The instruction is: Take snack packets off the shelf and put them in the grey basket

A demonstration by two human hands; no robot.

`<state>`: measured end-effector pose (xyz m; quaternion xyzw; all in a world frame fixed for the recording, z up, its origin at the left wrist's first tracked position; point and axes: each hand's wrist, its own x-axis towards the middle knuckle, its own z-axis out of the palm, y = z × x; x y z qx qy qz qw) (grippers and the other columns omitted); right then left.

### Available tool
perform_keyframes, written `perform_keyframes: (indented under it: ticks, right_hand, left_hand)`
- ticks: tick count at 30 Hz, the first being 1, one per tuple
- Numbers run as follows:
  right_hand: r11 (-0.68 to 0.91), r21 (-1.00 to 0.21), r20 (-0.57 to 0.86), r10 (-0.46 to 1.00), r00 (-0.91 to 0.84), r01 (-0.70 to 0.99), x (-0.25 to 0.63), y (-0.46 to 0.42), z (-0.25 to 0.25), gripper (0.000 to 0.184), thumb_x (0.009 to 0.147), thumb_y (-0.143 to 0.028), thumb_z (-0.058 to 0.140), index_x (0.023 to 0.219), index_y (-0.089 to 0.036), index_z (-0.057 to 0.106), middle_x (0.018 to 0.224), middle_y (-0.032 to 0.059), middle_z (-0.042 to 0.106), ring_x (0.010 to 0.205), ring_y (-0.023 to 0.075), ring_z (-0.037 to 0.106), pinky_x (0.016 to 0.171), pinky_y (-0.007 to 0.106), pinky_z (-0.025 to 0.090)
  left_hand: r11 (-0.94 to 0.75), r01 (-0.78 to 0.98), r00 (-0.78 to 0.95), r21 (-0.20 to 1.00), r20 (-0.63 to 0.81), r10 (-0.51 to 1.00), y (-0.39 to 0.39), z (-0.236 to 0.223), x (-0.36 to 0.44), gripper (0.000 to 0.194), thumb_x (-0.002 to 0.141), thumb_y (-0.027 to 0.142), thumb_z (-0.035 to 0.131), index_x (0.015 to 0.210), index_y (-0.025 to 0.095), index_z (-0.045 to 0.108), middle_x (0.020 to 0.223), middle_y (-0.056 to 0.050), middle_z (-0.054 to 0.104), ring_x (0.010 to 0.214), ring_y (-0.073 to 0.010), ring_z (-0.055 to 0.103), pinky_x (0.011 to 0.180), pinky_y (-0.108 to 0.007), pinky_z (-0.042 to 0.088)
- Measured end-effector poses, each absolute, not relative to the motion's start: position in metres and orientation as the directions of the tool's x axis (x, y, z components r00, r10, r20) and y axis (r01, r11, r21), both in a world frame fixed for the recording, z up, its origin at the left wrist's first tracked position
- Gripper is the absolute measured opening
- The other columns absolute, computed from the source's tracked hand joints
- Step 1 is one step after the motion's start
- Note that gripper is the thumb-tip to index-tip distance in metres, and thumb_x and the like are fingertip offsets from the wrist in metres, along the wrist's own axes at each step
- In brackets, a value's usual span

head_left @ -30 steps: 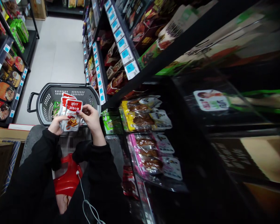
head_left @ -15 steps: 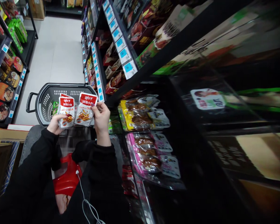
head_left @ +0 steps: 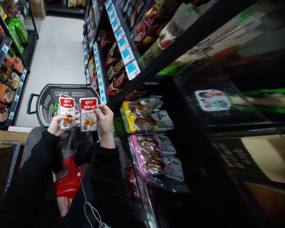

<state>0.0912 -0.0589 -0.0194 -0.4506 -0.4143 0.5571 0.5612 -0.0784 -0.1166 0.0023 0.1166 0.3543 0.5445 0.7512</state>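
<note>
My left hand (head_left: 54, 124) grips a stack of red-and-white snack packets (head_left: 66, 113) by their lower left edge. My right hand (head_left: 105, 120) pinches a single red-and-white snack packet (head_left: 88, 114) by its right side, upright and beside the stack. Both are held just above the near rim of a dark grey shopping basket (head_left: 45, 95) on the floor, which holds a few more packets.
To the right, black store shelves (head_left: 123, 82) carry bagged meat snacks (head_left: 144, 115) and blue price tags. Another shelf of goods lines the left side (head_left: 4, 79). A red stool (head_left: 68, 183) sits under me. A cardboard box (head_left: 2, 142) is at the left. White aisle floor stretches ahead.
My right hand has drawn one packet off the stack and moved it to the right, then turned it upright beside the stack in my left hand.
</note>
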Motion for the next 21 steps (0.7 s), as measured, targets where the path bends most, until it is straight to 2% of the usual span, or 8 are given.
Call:
perform_keyframes:
  ticks: [4,7,9,11,13,16,18,21]
  right_hand:
    - [-0.094,-0.931,-0.071,0.994,-0.077,-0.354,0.096,-0.061,-0.017,0.028,0.069,-0.043,0.068,0.074,-0.022,0.05,0.058,-0.0064,0.051,0.049,0.0099,0.047,0.052,0.025,0.041]
    - [-0.208,-0.877,-0.098,0.96,-0.263,-0.433,0.101,-0.066,-0.017,0.029,0.078,-0.051,0.057,0.078,-0.023,0.048,0.052,-0.0108,0.035,0.033,0.0053,0.023,0.04,0.023,0.03]
    - [-0.242,-0.845,-0.084,0.941,-0.328,-0.478,0.103,-0.069,-0.02,0.032,0.083,-0.056,0.047,0.078,-0.024,0.046,0.049,-0.0134,0.024,0.03,0.0041,0.007,0.036,0.022,0.023]
    - [-0.247,-0.827,-0.066,0.935,-0.349,-0.505,0.104,-0.071,-0.023,0.034,0.086,-0.057,0.041,0.077,-0.024,0.044,0.048,-0.0148,0.015,0.031,0.004,0.0,0.036,0.021,0.02]
    - [-0.254,-0.82,-0.063,0.93,-0.361,-0.513,0.104,-0.071,-0.026,0.033,0.087,-0.056,0.04,0.078,-0.024,0.043,0.047,-0.0153,0.013,0.031,0.0044,0.0,0.037,0.022,0.019]
    - [-0.231,-0.845,-0.075,0.944,-0.321,-0.482,0.106,-0.069,-0.027,0.032,0.086,-0.055,0.041,0.079,-0.024,0.044,0.047,-0.0147,0.017,0.031,0.0052,0.005,0.039,0.023,0.023]
    - [-0.196,-0.919,-0.114,0.963,-0.246,-0.341,0.11,-0.065,-0.026,0.033,0.083,-0.056,0.042,0.078,-0.024,0.046,0.048,-0.0131,0.024,0.032,0.006,0.012,0.04,0.024,0.026]
    - [-0.139,-0.988,-0.136,0.99,-0.042,-0.061,0.118,-0.058,-0.025,0.025,0.079,-0.047,0.05,0.072,-0.023,0.048,0.052,-0.0078,0.039,0.04,0.0096,0.034,0.049,0.026,0.037]
  left_hand:
    - [0.376,-0.738,0.159,0.561,-0.398,0.904,-0.117,0.001,-0.079,0.06,0.062,0.008,0.053,0.122,0.009,0.056,0.108,-0.015,0.069,0.101,-0.0321,0.065,0.092,-0.055,0.049]
    - [0.372,-0.74,0.157,0.56,-0.394,0.905,-0.117,0.003,-0.078,0.061,0.062,0.007,0.052,0.123,0.01,0.056,0.11,-0.014,0.069,0.101,-0.0321,0.065,0.092,-0.055,0.048]
    - [0.374,-0.738,0.154,0.562,-0.4,0.904,-0.117,0.004,-0.078,0.061,0.062,0.007,0.052,0.123,0.011,0.056,0.111,-0.014,0.068,0.101,-0.032,0.065,0.092,-0.055,0.049]
    - [0.378,-0.735,0.147,0.563,-0.412,0.899,-0.117,0.005,-0.078,0.061,0.063,0.006,0.051,0.123,0.011,0.056,0.111,-0.014,0.068,0.101,-0.0316,0.065,0.092,-0.055,0.049]
    - [0.379,-0.734,0.147,0.564,-0.413,0.899,-0.117,0.005,-0.077,0.061,0.063,0.006,0.051,0.123,0.011,0.056,0.112,-0.014,0.068,0.101,-0.0315,0.065,0.092,-0.054,0.049]
    - [0.375,-0.734,0.158,0.567,-0.395,0.905,-0.117,0.005,-0.078,0.062,0.062,0.006,0.052,0.124,0.011,0.056,0.113,-0.014,0.068,0.101,-0.0323,0.065,0.091,-0.055,0.049]
    - [0.374,-0.73,0.158,0.571,-0.393,0.906,-0.118,0.004,-0.078,0.062,0.062,0.007,0.052,0.124,0.011,0.056,0.112,-0.014,0.068,0.101,-0.0324,0.065,0.091,-0.055,0.049]
    - [0.372,-0.729,0.155,0.575,-0.391,0.907,-0.118,0.005,-0.078,0.062,0.063,0.007,0.052,0.125,0.012,0.056,0.111,-0.014,0.068,0.101,-0.0318,0.065,0.091,-0.054,0.049]
